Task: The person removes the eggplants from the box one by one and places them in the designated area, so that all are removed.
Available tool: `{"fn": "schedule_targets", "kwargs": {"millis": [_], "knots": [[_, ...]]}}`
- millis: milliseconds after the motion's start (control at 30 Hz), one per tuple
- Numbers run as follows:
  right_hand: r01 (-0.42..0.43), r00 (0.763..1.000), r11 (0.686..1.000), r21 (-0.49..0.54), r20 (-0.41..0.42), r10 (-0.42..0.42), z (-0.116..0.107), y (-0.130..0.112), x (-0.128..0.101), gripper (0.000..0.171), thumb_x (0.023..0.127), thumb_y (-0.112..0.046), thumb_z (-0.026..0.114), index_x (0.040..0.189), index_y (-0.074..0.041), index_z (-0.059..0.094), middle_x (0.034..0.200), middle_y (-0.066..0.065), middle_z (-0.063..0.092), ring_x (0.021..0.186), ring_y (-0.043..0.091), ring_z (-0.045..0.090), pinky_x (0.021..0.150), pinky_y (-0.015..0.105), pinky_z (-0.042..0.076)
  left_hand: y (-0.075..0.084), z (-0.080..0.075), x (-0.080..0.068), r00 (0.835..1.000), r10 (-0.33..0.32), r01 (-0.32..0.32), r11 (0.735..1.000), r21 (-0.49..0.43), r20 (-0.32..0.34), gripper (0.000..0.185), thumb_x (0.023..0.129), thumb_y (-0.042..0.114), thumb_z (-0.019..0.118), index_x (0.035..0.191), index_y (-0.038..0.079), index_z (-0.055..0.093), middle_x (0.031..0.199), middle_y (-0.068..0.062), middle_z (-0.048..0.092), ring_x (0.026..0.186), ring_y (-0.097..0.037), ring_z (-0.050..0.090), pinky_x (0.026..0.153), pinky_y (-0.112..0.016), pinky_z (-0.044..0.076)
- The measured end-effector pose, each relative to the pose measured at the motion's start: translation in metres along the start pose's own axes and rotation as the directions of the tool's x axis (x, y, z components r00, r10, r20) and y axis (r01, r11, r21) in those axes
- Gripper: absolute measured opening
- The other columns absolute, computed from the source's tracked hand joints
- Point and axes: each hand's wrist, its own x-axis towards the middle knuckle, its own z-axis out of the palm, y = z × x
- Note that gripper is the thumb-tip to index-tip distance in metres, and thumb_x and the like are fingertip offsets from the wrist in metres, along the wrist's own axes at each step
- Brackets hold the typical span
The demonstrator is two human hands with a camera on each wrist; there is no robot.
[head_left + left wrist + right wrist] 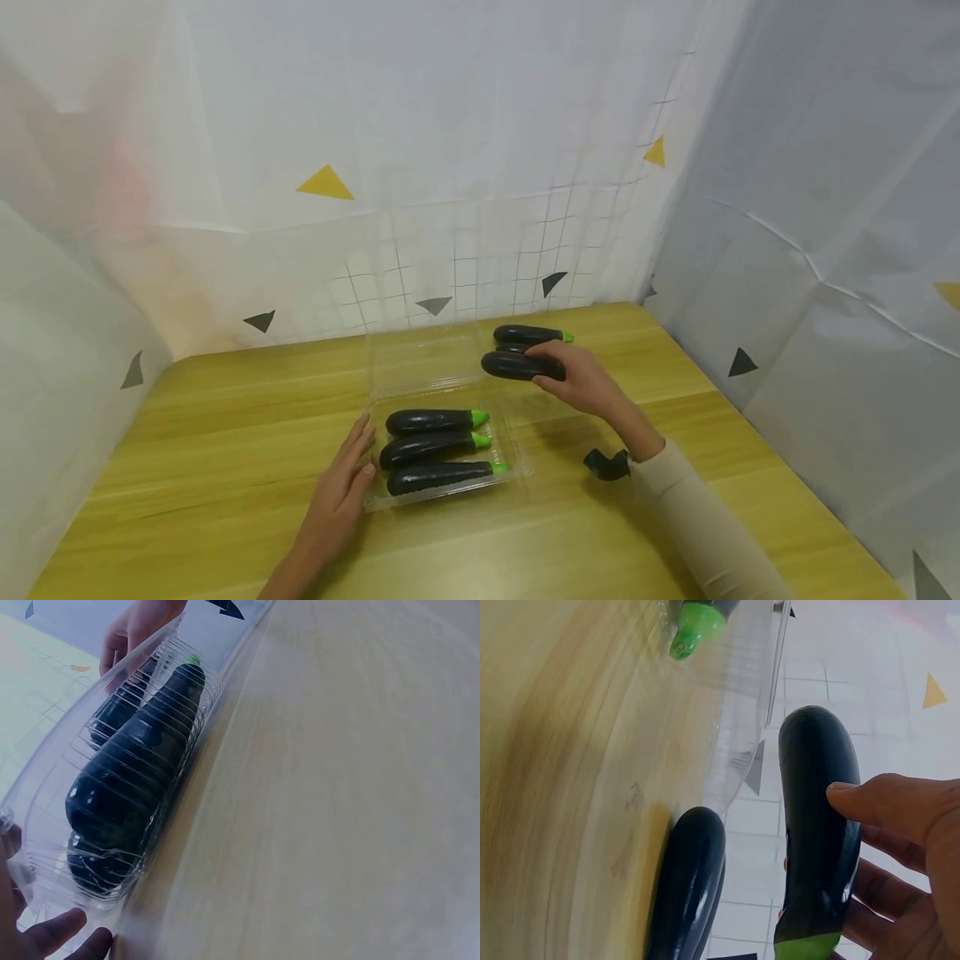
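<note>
The held eggplant (513, 366) is raised in the right hand (581, 379), near the counter's far right part and well apart from the left hand. The right grip is closed round it, thumb on one side, fingers opposite. Its green end is hidden by the hand in the head view; the right wrist view shows it, cut off by the frame.

Behind it on the counter (225, 442) lie two loose eggplants: the far eggplant (525, 334) shows its green tip; the near eggplant (512, 347) is mostly covered.

The clear tray (517, 446) contains three eggplants (423, 448) in a row, green ends to the right. The clear lid (423, 358) extends behind it, its outline faint. The left hand (341, 487) is at the tray's left end, fingers extended, gripping nothing; firm contact cannot be confirmed.

A black angled item (606, 465) sits beside the right sleeve (705, 525), partly obscured. White sheeting (465, 125) encloses the counter.
</note>
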Motion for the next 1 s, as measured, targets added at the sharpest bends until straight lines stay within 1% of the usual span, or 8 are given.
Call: {"fn": "schedule_targets", "kwargs": {"millis": [200,600,767,1000], "knots": [[-0.008,1.000,1.000,-0.013,-0.012,0.007,0.001,0.007,0.000,0.040,0.091,-0.007,0.081,0.129,-0.003,0.069,0.127,0.014,0.069,0.120,0.036,0.063,0.100,0.055,0.051,0.001,-0.001,0.000,1.000,-0.018,0.017,0.999,0.027,0.014,0.051,0.105,-0.004,0.051,0.155,-0.006,0.041,0.167,-0.016,0.030,0.136,-0.036,0.050,0.113,-0.013,0.025],[-0.041,0.999,0.999,-0.036,-0.010,0.041,0.003,0.017,-0.002,0.039,0.092,-0.005,0.079,0.130,-0.002,0.069,0.128,0.016,0.068,0.122,0.039,0.062,0.101,0.057,0.049,0.002,-0.002,0.001,1.000,-0.011,0.010,0.999,0.040,0.011,0.054,0.104,-0.004,0.052,0.157,-0.002,0.041,0.167,-0.016,0.030,0.140,-0.037,0.045,0.115,-0.014,0.022],[-0.044,0.999,0.998,-0.049,-0.017,0.044,0.006,0.023,-0.003,0.038,0.093,-0.006,0.078,0.129,-0.001,0.069,0.128,0.018,0.068,0.121,0.041,0.062,0.099,0.059,0.050,0.001,-0.001,0.001,1.000,0.004,-0.004,0.999,0.043,0.004,0.054,0.103,-0.006,0.053,0.156,-0.004,0.041,0.166,-0.018,0.031,0.140,-0.039,0.044,0.116,-0.015,0.021],[-0.110,0.994,0.993,-0.029,-0.001,0.110,0.010,0.031,-0.004,0.037,0.093,-0.006,0.078,0.129,-0.003,0.069,0.130,0.018,0.068,0.123,0.041,0.060,0.103,0.058,0.047,0.002,-0.001,0.001,1.000,0.025,-0.025,0.999,0.041,-0.009,0.052,0.102,-0.006,0.053,0.153,-0.009,0.042,0.165,-0.019,0.033,0.142,-0.039,0.041,0.117,-0.016,0.021]]}}
